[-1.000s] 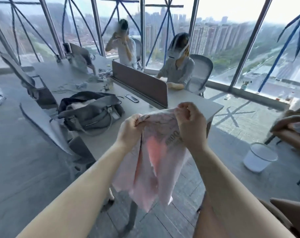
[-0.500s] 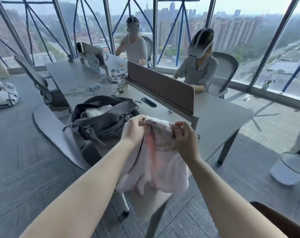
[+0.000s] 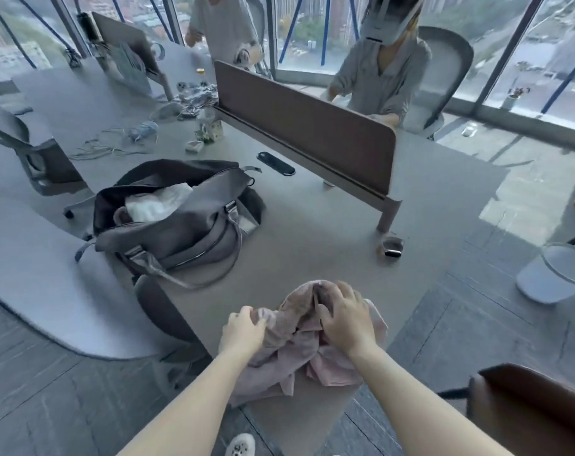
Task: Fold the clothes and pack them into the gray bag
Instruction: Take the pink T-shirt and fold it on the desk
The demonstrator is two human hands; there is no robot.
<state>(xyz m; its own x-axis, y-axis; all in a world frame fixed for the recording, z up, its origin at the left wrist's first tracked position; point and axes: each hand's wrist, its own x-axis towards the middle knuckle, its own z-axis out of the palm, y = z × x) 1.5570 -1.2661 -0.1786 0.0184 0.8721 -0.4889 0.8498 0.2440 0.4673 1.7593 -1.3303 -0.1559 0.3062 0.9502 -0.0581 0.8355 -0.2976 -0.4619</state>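
both hands work the pink garment (image 3: 299, 350) at the near edge of the desk (image 3: 329, 258). the left hand (image 3: 241, 330) pinches a fold of the cloth at its left side, fingers curled round the fabric; the right hand (image 3: 343, 319) lies on top of the bunched cloth, fingers bent and digging into it, apparently gripping a handful, though how firmly cannot be told. the garment is still a crumpled heap — partly on the desk, partly hanging over the near edge toward the floor — so the fold looks barely begun.

the gray bag (image 3: 177, 222) sits on the desk toward its left edge, farther in than the hands and to their left, well apart from the garment. its mouth gapes open and pale clothes (image 3: 158, 204) already lie inside; its long axis runs roughly from the left edge toward the desk's middle, with the strap (image 3: 200, 278) trailing toward the hands. the left hand is the nearer one to the bag, so a finished bundle would likely travel forward and leftward, the opening facing up to receive it.

a brown divider panel (image 3: 306, 126) stands across the far part of the desk, with a dark phone-like object (image 3: 275, 162) just before it. cables (image 3: 115, 143) litter the far left corner, and a person (image 3: 381, 70) sits beyond the panel.
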